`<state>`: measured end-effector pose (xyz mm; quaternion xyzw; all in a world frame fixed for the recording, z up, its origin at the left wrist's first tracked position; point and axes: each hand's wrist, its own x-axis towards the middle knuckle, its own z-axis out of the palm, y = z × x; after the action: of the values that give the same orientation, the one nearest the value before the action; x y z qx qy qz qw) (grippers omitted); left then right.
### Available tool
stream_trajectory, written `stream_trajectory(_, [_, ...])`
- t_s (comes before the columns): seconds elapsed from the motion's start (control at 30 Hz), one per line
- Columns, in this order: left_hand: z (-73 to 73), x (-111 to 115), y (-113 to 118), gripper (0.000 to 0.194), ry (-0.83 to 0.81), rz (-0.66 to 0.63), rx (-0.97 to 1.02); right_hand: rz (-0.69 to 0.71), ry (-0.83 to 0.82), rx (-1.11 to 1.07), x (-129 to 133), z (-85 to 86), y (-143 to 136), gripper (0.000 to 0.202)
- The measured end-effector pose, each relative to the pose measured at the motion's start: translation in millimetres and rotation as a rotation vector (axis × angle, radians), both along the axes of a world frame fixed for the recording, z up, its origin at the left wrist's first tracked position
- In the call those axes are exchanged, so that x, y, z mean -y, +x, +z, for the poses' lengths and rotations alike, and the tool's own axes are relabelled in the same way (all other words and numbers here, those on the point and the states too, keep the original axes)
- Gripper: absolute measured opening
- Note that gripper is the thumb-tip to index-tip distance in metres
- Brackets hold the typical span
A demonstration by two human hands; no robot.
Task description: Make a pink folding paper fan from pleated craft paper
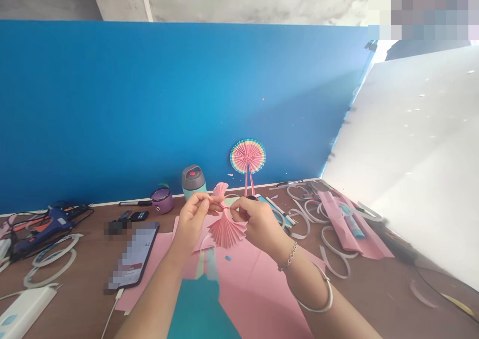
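A pleated pink paper fan, pinched narrow at its middle and flared at both ends, is held above the table between my two hands. My left hand closes its fingertips on the narrow middle from the left. From the other side, my right hand pinches at the same waist; any thin tie there is too small to make out. Beneath lie pink paper sheets and a teal sheet. A finished round paper fan, pink with yellow and blue rim, leans against the blue panel.
A phone, a white power strip and a blue glue gun lie on the left. A bottle and a purple pot stand at the back. Curled paper strips and a glue stick on pink paper are on the right.
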<state>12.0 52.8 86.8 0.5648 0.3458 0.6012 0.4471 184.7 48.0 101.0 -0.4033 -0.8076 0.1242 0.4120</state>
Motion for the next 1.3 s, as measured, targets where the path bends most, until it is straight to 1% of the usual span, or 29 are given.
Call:
stream_trajectory(0.17, [3.6,3,1,0.018,-0.062,-0.035,0.078,-0.018,0.001,-0.014,0,0.7,-1,0.015])
stream_trajectory(0.33, [3.6,3,3,0.020,-0.173,-0.130,0.230,0.016,0.014,0.008,-1,-0.6,2,0.016])
stream_trajectory(0.43, [1.7,1,4,0.024,-0.194,-0.114,0.240,0.065,-0.005,-0.006,-5,-1.7,5,0.016])
stream_trajectory(0.53, [0.4,-1,3,0.025,-0.196,-0.088,0.206,0.084,-0.053,-0.015,-9,-2.9,8,0.016])
stream_trajectory(0.6, [0.3,-2,2,0.022,-0.181,-0.104,0.119,0.075,-0.106,-0.028,-11,-3.8,9,0.015])
stream_trajectory(0.7, [-0.6,-2,1,0.014,-0.182,-0.119,-0.142,0.071,-0.182,-0.044,-14,-6.2,9,0.014])
stream_trajectory(0.77, [-2.5,-1,2,0.011,-0.157,-0.077,-0.337,0.084,-0.215,-0.038,-15,-9.1,8,0.015])
stream_trajectory(0.83, [-5.0,0,3,0.011,-0.081,-0.011,-0.505,0.087,-0.221,-0.005,-17,-13.4,7,0.017])
stream_trajectory(0.9, [-7.1,2,3,0.014,0.009,0.050,-0.628,0.072,-0.209,0.048,-20,-18.3,6,0.017])
stream_trajectory(1.0, [-8.3,4,2,0.019,0.114,0.115,-0.728,0.051,-0.187,0.098,-25,-25.1,5,0.016])
stream_trajectory(1.13, [-11.9,2,3,0.023,0.215,0.165,-0.813,0.053,-0.173,0.102,-28,-31.1,4,0.016])
stream_trajectory(1.3, [-27.4,-10,2,0.026,0.243,0.212,-0.965,0.102,-0.245,0.080,-34,-38.9,8,0.015])
